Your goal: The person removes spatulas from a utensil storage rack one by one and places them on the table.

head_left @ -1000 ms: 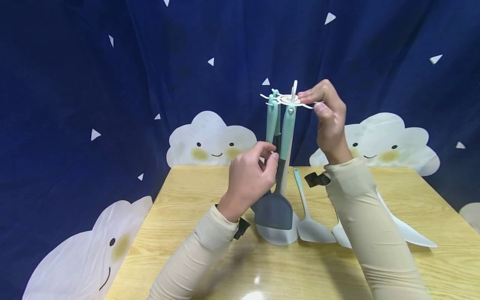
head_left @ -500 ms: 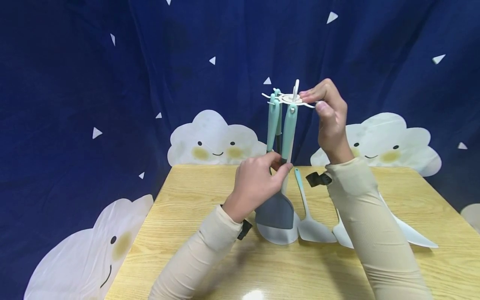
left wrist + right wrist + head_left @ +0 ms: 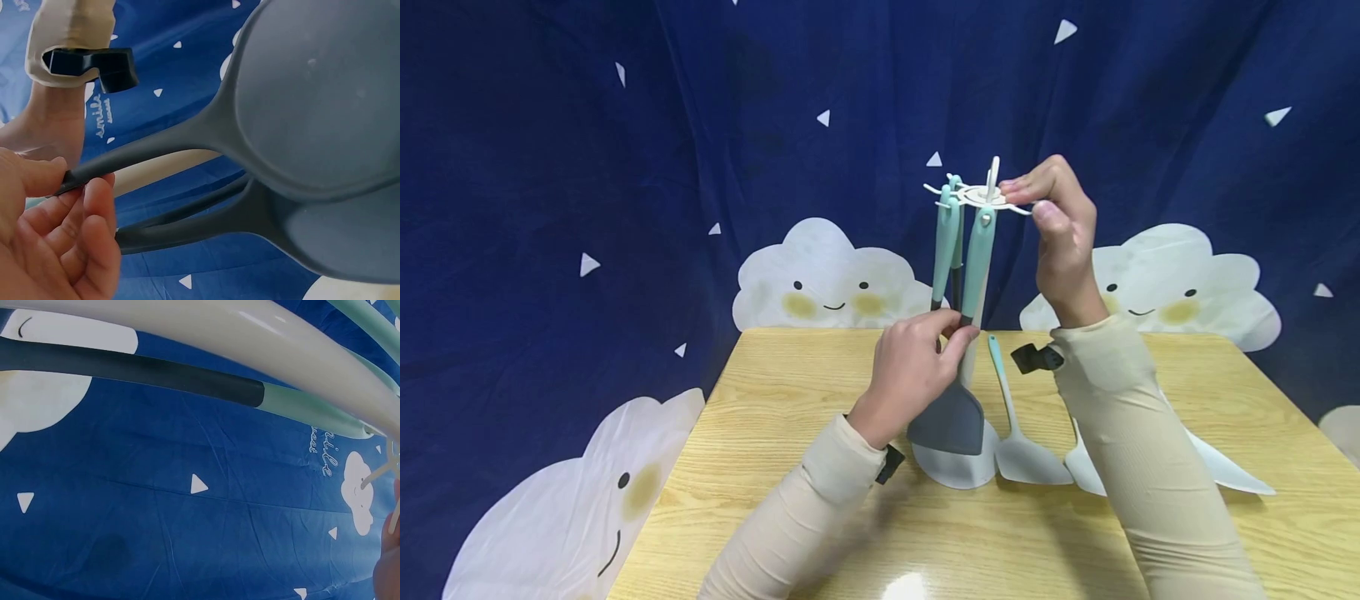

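A white utensil rack point(image 3: 983, 196) with hooks round its top stands on a round base point(image 3: 955, 473). Several utensils with mint handles and dark grey lower parts hang from it. My left hand point(image 3: 910, 371) pinches the dark shaft of the front spatula point(image 3: 951, 423), just below its mint handle. In the left wrist view, thumb and fingers meet on that spatula's shaft point(image 3: 150, 140); a second dark utensil point(image 3: 194, 230) hangs beside it. My right hand point(image 3: 1063, 237) holds the rack's top, fingertips by the centre and thumb near a hook. The right wrist view shows the rack's pale pole point(image 3: 250, 331).
On the wooden table point(image 3: 790, 383), a pale spatula point(image 3: 1033, 461) with a mint handle lies right of the base. Another pale utensil point(image 3: 1084, 473) is partly behind my right sleeve, and a white piece point(image 3: 1228, 468) lies further right. A blue curtain point(image 3: 820, 50) hangs behind.
My left hand has moved right onto the front spatula's shaft and now pinches it; a second ago its thumb and fingers were beside it. The right hand stays on the rack's top.
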Tool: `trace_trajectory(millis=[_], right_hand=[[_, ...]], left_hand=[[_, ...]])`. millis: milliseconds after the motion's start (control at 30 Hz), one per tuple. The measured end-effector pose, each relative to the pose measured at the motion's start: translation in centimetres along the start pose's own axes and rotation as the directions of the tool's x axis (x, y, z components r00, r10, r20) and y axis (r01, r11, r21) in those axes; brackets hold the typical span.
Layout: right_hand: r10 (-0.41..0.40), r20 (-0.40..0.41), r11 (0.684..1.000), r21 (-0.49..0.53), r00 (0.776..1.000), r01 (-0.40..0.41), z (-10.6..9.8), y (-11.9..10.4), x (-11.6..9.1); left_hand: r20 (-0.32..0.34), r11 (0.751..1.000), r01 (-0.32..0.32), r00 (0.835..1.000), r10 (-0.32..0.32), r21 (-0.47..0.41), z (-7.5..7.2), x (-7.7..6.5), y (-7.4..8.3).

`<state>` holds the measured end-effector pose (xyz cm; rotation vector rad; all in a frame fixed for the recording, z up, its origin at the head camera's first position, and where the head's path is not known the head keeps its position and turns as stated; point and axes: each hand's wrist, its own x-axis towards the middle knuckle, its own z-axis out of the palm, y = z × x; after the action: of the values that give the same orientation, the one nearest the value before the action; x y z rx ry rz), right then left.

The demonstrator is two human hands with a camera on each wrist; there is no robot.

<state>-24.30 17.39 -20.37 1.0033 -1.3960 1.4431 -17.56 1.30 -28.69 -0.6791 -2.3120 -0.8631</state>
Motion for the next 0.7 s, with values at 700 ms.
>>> trace_trajectory(millis=[700], right_hand=[[0.004, -0.017, 1.000, 0.016, 1.000, -0.003, 0.13, 0.02, 0.08]], left_hand=[[-0.040, 0.995, -0.020, 0.999, 0.016, -0.101, -0.58, -0.75, 0.26]])
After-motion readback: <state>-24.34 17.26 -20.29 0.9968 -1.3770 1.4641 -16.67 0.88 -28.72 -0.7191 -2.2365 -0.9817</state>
